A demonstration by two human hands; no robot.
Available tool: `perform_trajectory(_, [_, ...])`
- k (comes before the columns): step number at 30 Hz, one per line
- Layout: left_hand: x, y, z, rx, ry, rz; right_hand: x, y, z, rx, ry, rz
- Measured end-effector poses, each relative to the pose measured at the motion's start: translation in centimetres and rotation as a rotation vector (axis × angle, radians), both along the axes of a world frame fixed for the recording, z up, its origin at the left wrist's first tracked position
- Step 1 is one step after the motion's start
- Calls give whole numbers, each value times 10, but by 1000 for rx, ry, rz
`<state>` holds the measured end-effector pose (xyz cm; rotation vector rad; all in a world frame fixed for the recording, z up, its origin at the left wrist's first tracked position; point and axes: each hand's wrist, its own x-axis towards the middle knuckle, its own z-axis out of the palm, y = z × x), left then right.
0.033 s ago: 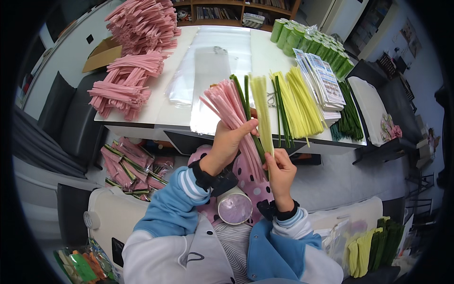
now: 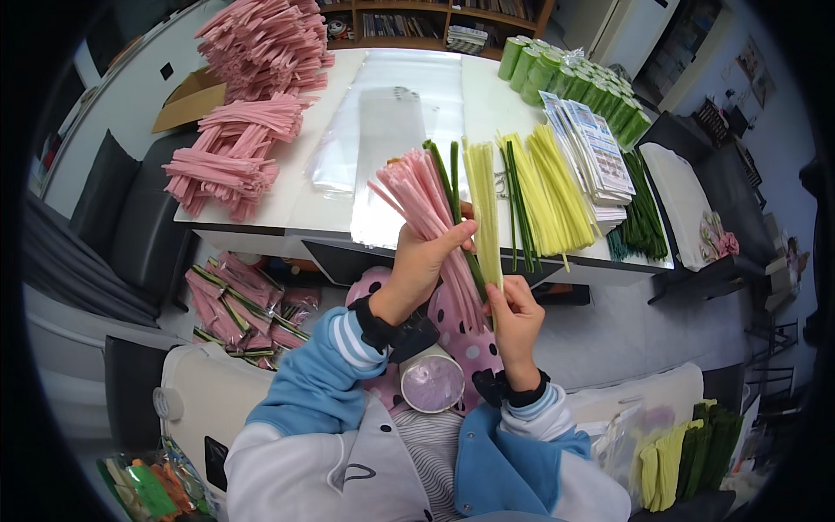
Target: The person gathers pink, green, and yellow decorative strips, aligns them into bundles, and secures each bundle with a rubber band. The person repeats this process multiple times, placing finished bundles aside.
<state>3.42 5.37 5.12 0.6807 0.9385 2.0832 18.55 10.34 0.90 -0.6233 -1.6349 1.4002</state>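
My left hand is closed round a bundle of pink pipe cleaners with a few dark green pipe cleaners along its right side. Beside them stand pale yellow pipe cleaners, whose lower end my right hand pinches between thumb and fingers. The yellow stems sit upright, close against the green ones; the fingertips of my left hand reach behind them. Below the hands, a round tub with a clear top rests between my legs.
Pink pipe cleaners are piled on the table's left. Clear plastic bags lie mid-table. Yellow stems, printed sheets and green rolls are at the right. Bagged bundles lie on the floor at the left.
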Motion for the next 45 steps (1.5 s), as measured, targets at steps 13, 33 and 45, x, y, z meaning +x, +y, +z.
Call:
perform_trajectory(13, [7, -8, -3, -62, 5, 84, 7, -10, -13, -216, 27, 135])
perform_trajectory(33, [6, -1, -16, -112, -69, 93, 6, -6, -25, -332, -38, 110])
perform_trajectory(45, [-1, -6, -18, -107, -51, -33, 2, 5, -28, -797, 153, 363])
